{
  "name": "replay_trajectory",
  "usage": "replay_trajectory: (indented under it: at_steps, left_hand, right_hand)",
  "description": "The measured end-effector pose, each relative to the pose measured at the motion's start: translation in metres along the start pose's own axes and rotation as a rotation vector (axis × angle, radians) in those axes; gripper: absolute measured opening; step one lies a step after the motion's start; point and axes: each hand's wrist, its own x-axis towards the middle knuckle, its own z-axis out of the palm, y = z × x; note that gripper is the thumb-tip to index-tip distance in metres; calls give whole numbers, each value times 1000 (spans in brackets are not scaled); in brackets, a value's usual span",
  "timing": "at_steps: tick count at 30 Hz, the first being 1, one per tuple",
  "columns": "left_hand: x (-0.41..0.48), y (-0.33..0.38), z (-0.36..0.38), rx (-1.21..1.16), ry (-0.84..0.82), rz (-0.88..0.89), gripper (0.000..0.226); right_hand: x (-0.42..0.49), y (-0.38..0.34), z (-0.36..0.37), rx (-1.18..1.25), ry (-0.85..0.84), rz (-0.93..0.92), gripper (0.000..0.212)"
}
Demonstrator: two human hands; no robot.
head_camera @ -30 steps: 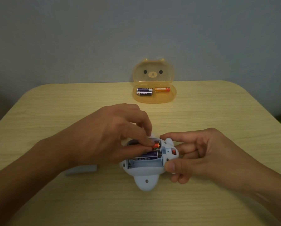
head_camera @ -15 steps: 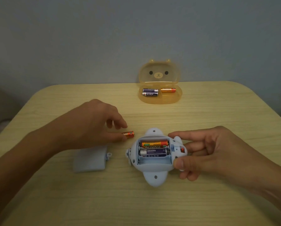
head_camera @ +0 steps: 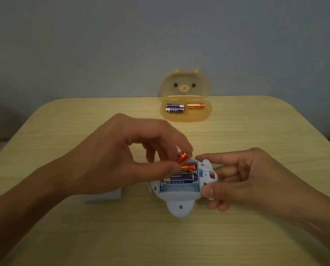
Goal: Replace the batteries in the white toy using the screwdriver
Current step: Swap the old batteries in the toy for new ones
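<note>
The white toy lies on its back on the wooden table, its battery compartment uncovered. Inside lie an orange battery and a purple battery, with a vacant slot nearest me. My right hand grips the toy's right end with thumb and fingers. My left hand pinches another orange battery between thumb and fingers, just above the compartment's far left corner. No screwdriver is in sight.
An orange bear-faced box stands with its lid up at the back of the table, holding two purple batteries and one orange battery. The toy's white battery cover lies left of the toy, partly under my left wrist.
My left hand, which was off to the left at the table with an orange battery half a second ago, has come back over the toy's compartment holding it. My right hand kept its grip on the toy.
</note>
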Motion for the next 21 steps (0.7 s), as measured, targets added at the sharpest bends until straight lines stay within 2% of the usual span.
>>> replay_trajectory:
  at_steps: [4, 10, 15, 18, 21]
  left_hand:
    - [-2, -1, 17, 123, -65, 22, 23]
    - [-3, -12, 23, 36, -109, -18, 20]
    - [-1, -7, 28, 110, -121, 33, 20]
    - [-1, -1, 26, 191, -129, 74, 23]
    - [-1, 6, 25, 366, -144, 168, 25]
  right_hand:
    - [-1, -1, 0, 4, -1, -9, 63]
    - [-1, -1, 0, -21, 5, -26, 63]
    - [-2, -4, 0, -31, -8, -24, 55]
    - [-3, -4, 0, -29, -11, -23, 49]
    - [-3, -3, 1, -27, 6, -25, 48]
